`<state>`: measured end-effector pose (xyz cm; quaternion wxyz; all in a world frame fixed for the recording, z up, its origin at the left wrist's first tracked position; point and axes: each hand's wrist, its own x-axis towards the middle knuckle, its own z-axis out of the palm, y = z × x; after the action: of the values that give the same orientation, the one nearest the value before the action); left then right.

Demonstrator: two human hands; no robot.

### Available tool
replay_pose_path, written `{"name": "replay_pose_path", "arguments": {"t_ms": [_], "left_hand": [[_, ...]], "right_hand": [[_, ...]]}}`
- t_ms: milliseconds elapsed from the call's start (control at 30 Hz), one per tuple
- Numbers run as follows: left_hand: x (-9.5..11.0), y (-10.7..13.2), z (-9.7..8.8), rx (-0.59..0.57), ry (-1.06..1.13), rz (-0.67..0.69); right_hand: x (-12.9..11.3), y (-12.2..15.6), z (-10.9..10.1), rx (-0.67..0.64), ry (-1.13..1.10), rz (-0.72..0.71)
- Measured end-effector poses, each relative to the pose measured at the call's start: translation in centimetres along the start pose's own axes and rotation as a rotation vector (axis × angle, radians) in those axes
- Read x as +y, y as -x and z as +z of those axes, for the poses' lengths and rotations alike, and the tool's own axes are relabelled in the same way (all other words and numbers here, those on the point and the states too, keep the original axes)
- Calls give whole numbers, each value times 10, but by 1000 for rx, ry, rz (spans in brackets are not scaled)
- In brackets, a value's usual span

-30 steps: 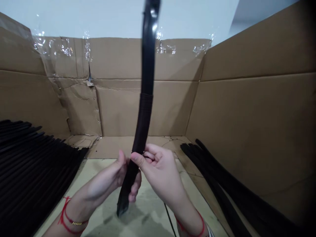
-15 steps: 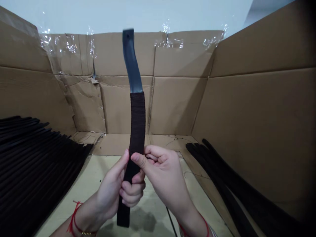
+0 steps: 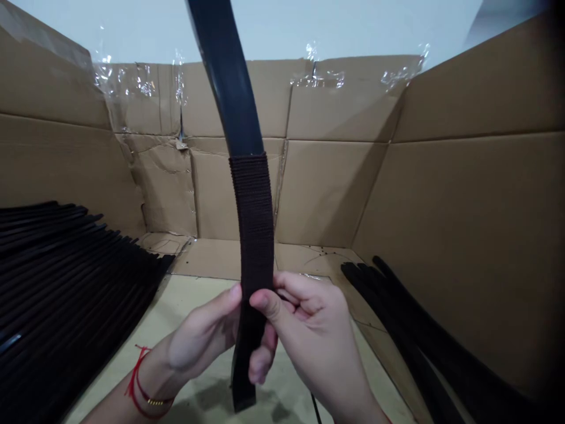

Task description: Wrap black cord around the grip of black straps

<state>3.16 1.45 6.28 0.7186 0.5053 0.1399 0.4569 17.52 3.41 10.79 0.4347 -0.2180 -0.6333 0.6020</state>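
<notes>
Both my hands hold one long black strip upright in front of me. Its upper part is a smooth, glossy black blade (image 3: 229, 88) that runs out of the top of the picture. A dark woven sleeve (image 3: 253, 224) covers the lower part. My left hand (image 3: 207, 338) wraps around the strip from the left, fingers curled behind it. My right hand (image 3: 309, 330) pinches the sleeve's right edge between thumb and fingers. The strip's bottom end (image 3: 242, 394) hangs just above the work surface.
Cardboard walls (image 3: 463, 194) enclose the work area on three sides, taped at the top. A large stack of black strips (image 3: 66, 288) lies at the left. A smaller bundle of black strips (image 3: 419, 335) lies along the right wall. The pale surface (image 3: 189, 306) lies below my hands.
The strip has turned and come closer, its top now leaving the picture. The sleeve's upper edge stands higher. Both hands keep their hold, slightly lower in view.
</notes>
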Motion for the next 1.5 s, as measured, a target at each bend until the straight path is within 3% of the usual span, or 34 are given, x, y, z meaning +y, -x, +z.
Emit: {"name": "replay_pose_path", "arguments": {"t_ms": [133, 367, 467, 600, 733, 900, 967, 1033, 1133, 1267, 1400, 1500], "left_hand": [[1, 2, 8, 95, 140, 78], [-4, -4, 13, 43, 263, 35], [-7, -6, 13, 50, 242, 4], [-11, -6, 16, 42, 214, -15], [-10, -6, 12, 111, 126, 13], [6, 2, 8, 200, -220, 65], [13, 7, 12, 249, -298, 98], [16, 9, 17, 257, -260, 99], [12, 9, 17, 159, -110, 52], [5, 3, 7, -25, 36, -24], [6, -1, 3, 92, -6, 46], [9, -1, 6, 182, -37, 70]], "right_hand": [[-5, 4, 5, 28, 7, -26], [7, 2, 18, 221, 33, -242], [10, 2, 19, 247, 49, -242], [7, 4, 17, 218, 37, -188], [4, -1, 13, 192, 59, -167], [1, -11, 0, 231, 92, -159], [0, -13, -7, 148, 80, -157], [2, -14, -13, 12, 41, -143], [8, -14, -19, -146, -37, -90], [15, -15, -20, -201, -136, -17], [9, -17, -19, -172, -81, -39], [-3, -13, -14, -36, 61, -91]]}}
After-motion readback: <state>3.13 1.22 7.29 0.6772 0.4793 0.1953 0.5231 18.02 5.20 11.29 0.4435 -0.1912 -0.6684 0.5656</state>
